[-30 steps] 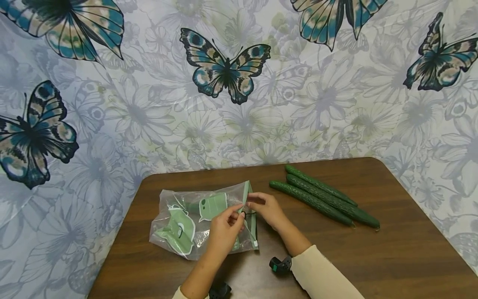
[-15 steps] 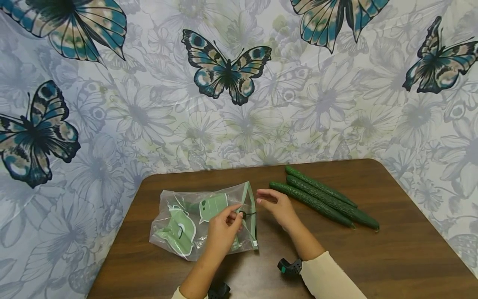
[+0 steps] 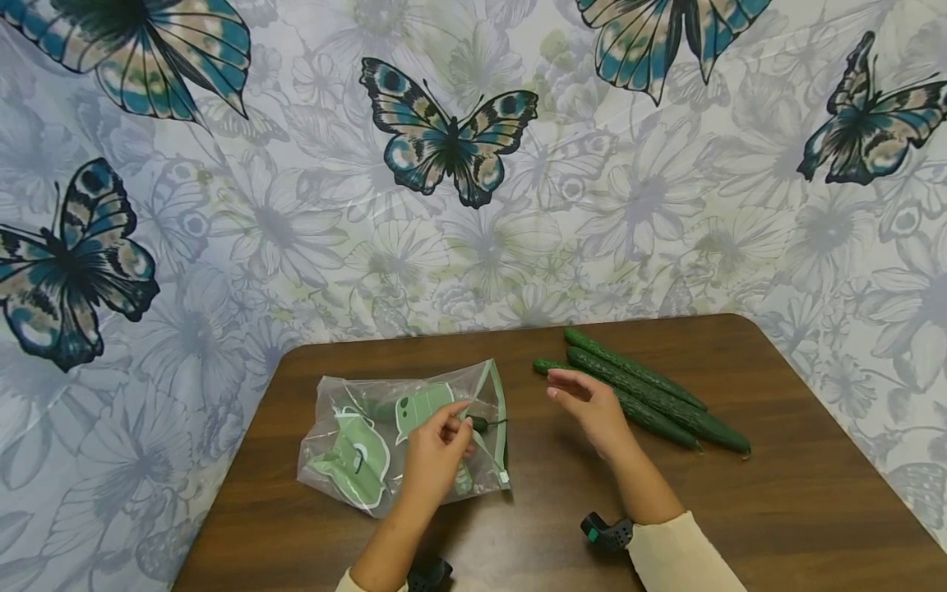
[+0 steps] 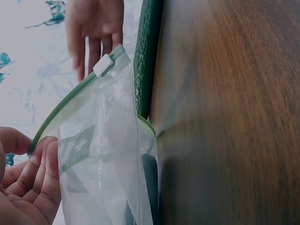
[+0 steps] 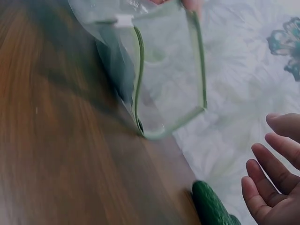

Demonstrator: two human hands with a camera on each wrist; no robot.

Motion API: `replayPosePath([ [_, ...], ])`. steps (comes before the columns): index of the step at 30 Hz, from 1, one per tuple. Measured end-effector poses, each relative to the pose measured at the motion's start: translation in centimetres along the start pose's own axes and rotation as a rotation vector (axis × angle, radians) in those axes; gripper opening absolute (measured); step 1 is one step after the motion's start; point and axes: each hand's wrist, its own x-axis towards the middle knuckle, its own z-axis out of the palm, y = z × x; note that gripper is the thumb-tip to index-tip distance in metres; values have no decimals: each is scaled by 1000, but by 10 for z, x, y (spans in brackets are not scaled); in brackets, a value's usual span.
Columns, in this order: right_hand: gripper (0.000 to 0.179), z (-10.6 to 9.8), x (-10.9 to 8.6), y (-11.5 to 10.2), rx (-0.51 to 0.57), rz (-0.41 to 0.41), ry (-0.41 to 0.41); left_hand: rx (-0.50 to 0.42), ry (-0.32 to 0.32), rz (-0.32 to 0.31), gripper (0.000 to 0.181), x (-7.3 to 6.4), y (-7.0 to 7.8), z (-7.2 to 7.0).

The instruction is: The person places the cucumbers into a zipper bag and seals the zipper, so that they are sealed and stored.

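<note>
A clear zip bag (image 3: 348, 395) with green prints lies on the table at left, its green-edged mouth (image 5: 204, 70) gaping to the right. My left hand (image 3: 432, 452) pinches the bag's rim between thumb and fingers, seen closely in the left wrist view (image 4: 33, 187). Inside the bag near the mouth shows a dark green cucumber (image 3: 479, 424), mostly hidden by the left hand and prints. My right hand (image 3: 595, 411) holds nothing; its fingers are spread and relaxed (image 5: 276, 173). It hovers over the left ends of three cucumbers (image 3: 710, 423) lying side by side.
The brown wooden table (image 3: 784, 510) has its far edge against a butterfly-printed cloth (image 3: 459, 271). Black wrist devices (image 3: 607, 533) sit by both forearms. A white slider (image 4: 103, 65) is at one end of the bag's zip.
My right hand has left the bag's mouth and moved right to the cucumbers. My left hand has shifted slightly left, still gripping the rim, and more of the cucumber inside shows.
</note>
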Motion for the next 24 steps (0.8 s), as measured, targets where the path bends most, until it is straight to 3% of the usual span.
replayPosePath([
  [24, 60, -72, -28, 13, -237, 98, 106, 26, 14, -21, 30, -6, -6, -5],
])
